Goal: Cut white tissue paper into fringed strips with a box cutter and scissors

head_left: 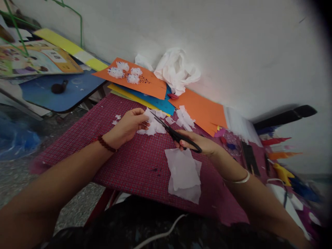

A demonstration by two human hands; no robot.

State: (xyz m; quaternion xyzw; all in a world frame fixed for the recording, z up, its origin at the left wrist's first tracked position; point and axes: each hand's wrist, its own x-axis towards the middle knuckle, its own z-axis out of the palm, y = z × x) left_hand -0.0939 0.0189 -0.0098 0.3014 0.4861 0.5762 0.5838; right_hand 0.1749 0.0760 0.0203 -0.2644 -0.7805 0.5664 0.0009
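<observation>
Cloth in a red check [124, 155] covers the desk [145, 180], which stands against a pale wall [241, 52]. A blue desk [85, 84] sits beyond its left side, over a speckled floor [75, 207]. Along the wall side, an orange sheet [153, 84] bearing white tufts [133, 74] overlaps blue and yellow sheets, near crumpled white material [173, 69].

The left forearm [75, 176], with a beaded bracelet [106, 144] at the wrist, slants in from the lower left; its grip [129, 126] pinches a white paper piece [147, 114] between thumb and fingers. From the lower right comes the right forearm [229, 164], its grip [193, 140] closed around the handles of black scissors [169, 131]. The blades point away and leftward, above torn white scraps [155, 128]; how far they are parted, I cannot tell. Overlapping white sheets [183, 171] lie on the cloth, nearer the body.
</observation>
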